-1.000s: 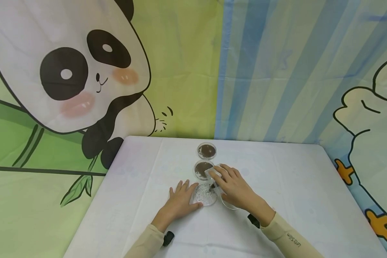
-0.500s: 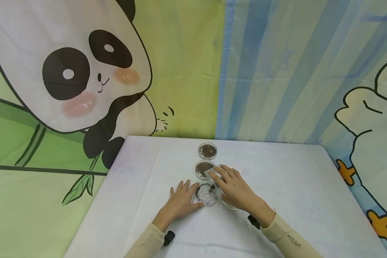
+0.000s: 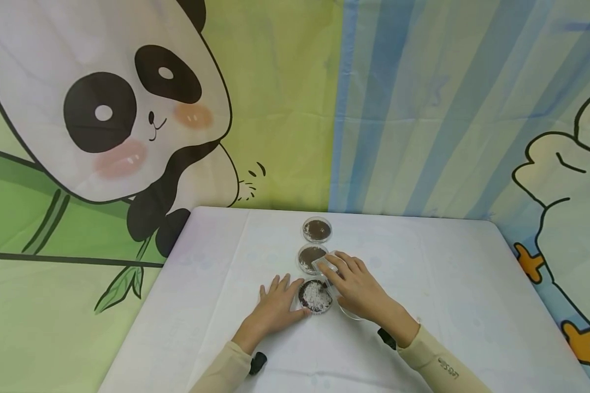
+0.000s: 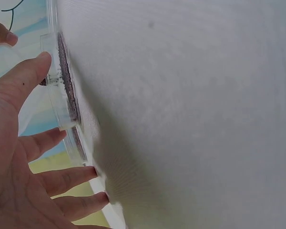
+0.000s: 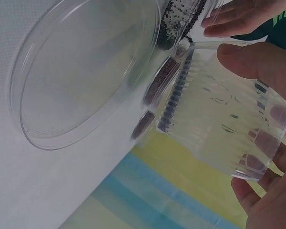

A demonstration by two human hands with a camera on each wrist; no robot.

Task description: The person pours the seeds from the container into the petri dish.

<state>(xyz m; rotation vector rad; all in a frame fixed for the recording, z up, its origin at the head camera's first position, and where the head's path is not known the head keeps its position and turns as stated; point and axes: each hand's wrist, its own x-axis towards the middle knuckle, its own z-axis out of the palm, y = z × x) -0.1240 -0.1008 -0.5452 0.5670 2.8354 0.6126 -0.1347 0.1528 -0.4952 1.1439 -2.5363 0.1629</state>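
Note:
My left hand (image 3: 274,307) holds the nearest petri dish (image 3: 317,313) between thumb and index finger, its other fingers spread on the tabletop. White material lies in the middle of that dish, with dark granules (image 5: 170,36) around it. My right hand (image 3: 361,286) grips a clear plastic box (image 5: 219,107), tilted with its lower corner right at the dish's right rim. Dark granules gather at that corner. Below the right hand, a clear round lid or empty dish (image 5: 86,76) lies on the table, partly hidden by the hand in the head view.
Two more petri dishes with brown contents stand in a row behind, the middle dish (image 3: 307,272) and the far dish (image 3: 317,242). A white cloth covers the table (image 3: 423,273). Behind it hangs a printed curtain (image 3: 285,109) with a panda.
The near dish has turned from pale with scattered black specks to white with a dark ring and dark patches. Both hands have hardly moved.

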